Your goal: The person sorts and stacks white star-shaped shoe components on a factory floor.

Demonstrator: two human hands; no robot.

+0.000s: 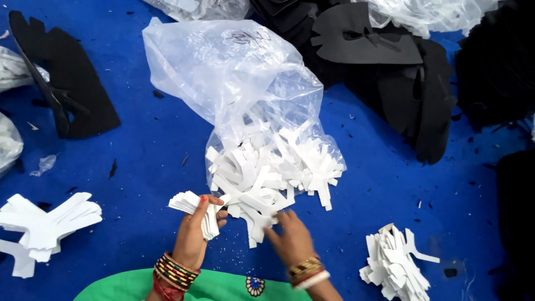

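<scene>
My left hand (192, 231) is closed around a stack of white cut-out pieces (192, 203), held upright just above the blue surface. My right hand (290, 237) reaches with spread fingers into the loose heap of white cut-outs (262, 184) that spills from the mouth of a clear plastic bag (234, 72). Its fingertips touch the pieces at the heap's near edge; whether it grips one is unclear. Both wrists wear bangles.
A pile of white cut-outs (44, 223) lies at the near left and another (393, 265) at the near right. Black foam shapes lie at the far left (67, 78) and far right (390, 67). More plastic bags (434, 14) sit along the far edge. Blue mat (145, 150) underneath.
</scene>
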